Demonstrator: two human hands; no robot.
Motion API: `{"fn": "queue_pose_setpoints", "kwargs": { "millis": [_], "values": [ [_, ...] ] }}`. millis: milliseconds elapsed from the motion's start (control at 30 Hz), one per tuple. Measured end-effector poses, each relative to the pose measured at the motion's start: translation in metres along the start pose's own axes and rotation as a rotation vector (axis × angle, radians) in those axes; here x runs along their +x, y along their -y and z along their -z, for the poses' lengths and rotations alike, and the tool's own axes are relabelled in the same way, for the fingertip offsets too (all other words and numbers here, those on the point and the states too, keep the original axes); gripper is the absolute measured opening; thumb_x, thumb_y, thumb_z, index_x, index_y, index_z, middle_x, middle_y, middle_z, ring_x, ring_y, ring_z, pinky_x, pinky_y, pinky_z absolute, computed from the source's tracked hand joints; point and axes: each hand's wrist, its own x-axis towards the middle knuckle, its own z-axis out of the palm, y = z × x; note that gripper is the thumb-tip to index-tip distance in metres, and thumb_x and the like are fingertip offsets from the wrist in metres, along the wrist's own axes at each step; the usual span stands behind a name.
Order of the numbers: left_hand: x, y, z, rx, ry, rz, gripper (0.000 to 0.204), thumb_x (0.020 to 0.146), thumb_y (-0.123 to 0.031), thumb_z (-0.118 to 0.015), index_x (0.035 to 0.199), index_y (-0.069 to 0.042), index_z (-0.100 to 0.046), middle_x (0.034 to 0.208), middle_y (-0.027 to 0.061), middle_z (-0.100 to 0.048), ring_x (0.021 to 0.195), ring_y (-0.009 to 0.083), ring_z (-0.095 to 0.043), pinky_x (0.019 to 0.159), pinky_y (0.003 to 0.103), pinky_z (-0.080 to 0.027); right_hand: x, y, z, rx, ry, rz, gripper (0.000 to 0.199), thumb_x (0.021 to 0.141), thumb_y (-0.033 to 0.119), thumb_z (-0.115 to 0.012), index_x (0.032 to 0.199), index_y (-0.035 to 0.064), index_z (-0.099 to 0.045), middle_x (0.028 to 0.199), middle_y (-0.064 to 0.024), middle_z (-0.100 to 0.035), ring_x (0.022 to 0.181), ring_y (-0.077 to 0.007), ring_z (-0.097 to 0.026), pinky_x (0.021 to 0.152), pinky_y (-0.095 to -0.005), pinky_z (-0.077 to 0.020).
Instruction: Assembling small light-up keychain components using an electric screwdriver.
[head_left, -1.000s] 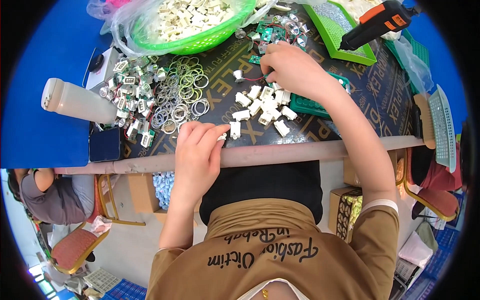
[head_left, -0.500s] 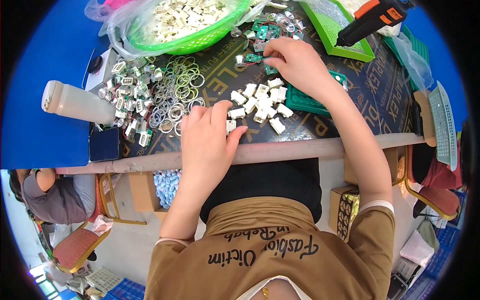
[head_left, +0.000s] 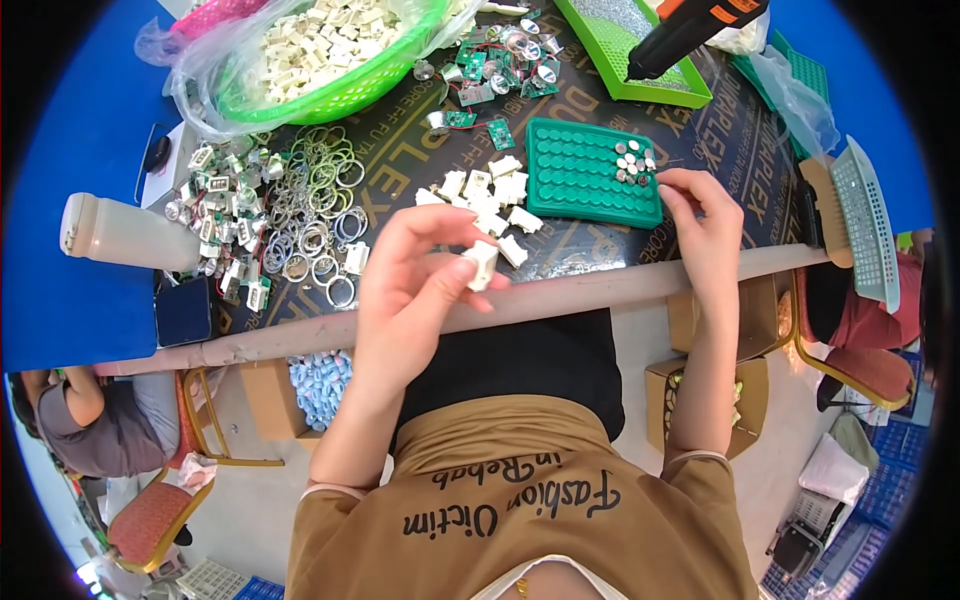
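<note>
My left hand (head_left: pixel 415 275) pinches a small white plastic housing (head_left: pixel 481 265) between thumb and fingers, raised over the table's front edge. My right hand (head_left: pixel 705 225) is at the right edge of a green tray (head_left: pixel 585 190) with rows of round pockets. Its thumb and forefinger are drawn together beside several silver button cells (head_left: pixel 632 162) on the tray; whatever they hold, if anything, is too small to make out. Between the hands and left of the tray lies a loose pile of white housings (head_left: pixel 485 195).
Behind are circuit boards with reflectors (head_left: pixel 510 65), a green basket of white housings (head_left: pixel 330 105) and a light-green tray (head_left: pixel 665 92) with a black-orange glue gun (head_left: pixel 690 40) over it. To the left lie metal rings (head_left: pixel 320 215), assembled boards (head_left: pixel 225 215), a bottle (head_left: pixel 130 235) and a phone (head_left: pixel 185 312).
My right hand has moved from the circuit boards to the green tray's right edge. My left hand has lifted and turned a white housing off the table. The view has shifted slightly.
</note>
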Motion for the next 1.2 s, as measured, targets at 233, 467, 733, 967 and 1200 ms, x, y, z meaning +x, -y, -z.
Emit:
{"fn": "queue_pose_setpoints", "kwargs": {
  "millis": [233,467,733,967,1200],
  "values": [
    [0.007,0.025,-0.001,-0.494,0.083,0.179,0.03,0.087,0.0,-0.052,0.117,0.002,-0.047,0.107,0.0189,-0.059,0.081,0.0245,-0.065,0.064,0.029,-0.057,-0.001,0.001,-0.016,-0.207,-0.037,0.14,0.014,0.077,0.001,-0.062,0.09,0.0037,-0.062,0.077,-0.0097,-0.058,0.068,-0.0245,-0.057,0.063,-0.0323,-0.0453],
    [0.011,0.042,0.007,-0.571,0.07,0.187,0.022,0.087,-0.004,-0.056,0.108,0.004,-0.058,0.11,0.0167,-0.059,0.098,0.0231,-0.06,0.089,0.036,-0.05,0.002,0.004,-0.018,-0.181,-0.021,0.071,0.008,0.076,0.001,-0.062,0.082,0.0027,-0.058,0.077,-0.0101,-0.057,0.073,-0.0281,-0.057,0.064,-0.0353,-0.0446],
    [0.011,0.038,0.001,-0.24,0.046,0.06,0.027,0.084,-0.007,-0.061,0.108,0.004,-0.059,0.107,0.0158,-0.06,0.099,0.0266,-0.06,0.092,0.035,-0.044,-0.003,0.026,-0.013,-0.1,-0.113,0.202,0.01,0.075,-0.004,-0.058,0.082,0.0019,-0.056,0.077,-0.0112,-0.057,0.074,-0.0281,-0.056,0.066,-0.036,-0.0448],
    [0.009,0.038,0.013,-0.578,0.111,0.06,0.024,0.088,-0.003,-0.053,0.111,0.003,-0.054,0.099,0.0182,-0.062,0.086,0.0283,-0.065,0.07,0.038,-0.058,-0.013,0.185,0.022,-0.788,0.492,1.268,0.014,0.076,0.011,-0.052,0.079,-0.0016,-0.055,0.072,-0.0136,-0.049,0.068,-0.0191,-0.052,0.065,-0.0318,-0.0456],
    [0.014,0.044,0.005,-0.494,0.067,0.039,0.019,0.087,0.0,-0.054,0.105,0.002,-0.059,0.102,0.0107,-0.06,0.089,0.017,-0.059,0.079,0.028,-0.048,-0.015,0.225,0.036,-0.507,0.711,1.164,0.017,0.074,0.019,-0.053,0.081,0.0052,-0.06,0.081,-0.0054,-0.052,0.075,-0.0176,-0.047,0.065,-0.0301,-0.0345]
  ]
}}
